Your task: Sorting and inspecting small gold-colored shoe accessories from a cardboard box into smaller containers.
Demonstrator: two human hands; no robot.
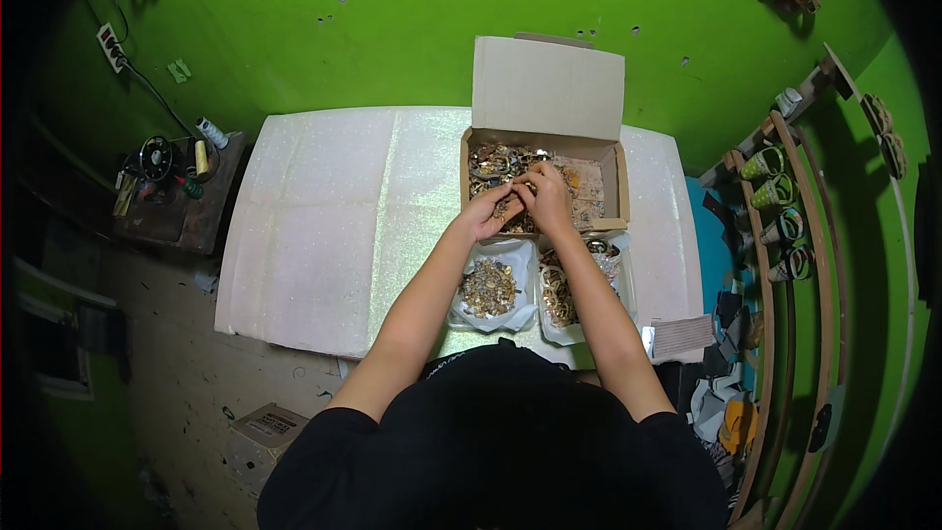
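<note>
Both my hands meet over an open cardboard box [622,188] holding a heap of small gold and silver metal pieces [489,161]. My left hand [487,212] has its fingers closed at the tips, close against my right hand [547,200], whose fingers are bent in a pinch. Whatever lies between the fingertips is too small to make out. Nearer to me, below the left hand, sits a white plastic-lined container [528,302] of small gold and silver bits [488,287]. Beside it, partly under my right forearm, another lined container [561,336] holds larger gold ring-like pieces [557,296].
The box's lid [549,79] stands raised at the back. A shiny white cover lies over the table [314,236]. A striped grey pad [682,336] rests by the right front edge. Wooden racks [775,334] stand at right; a sewing machine part [157,157] and thread spools [202,157] at left.
</note>
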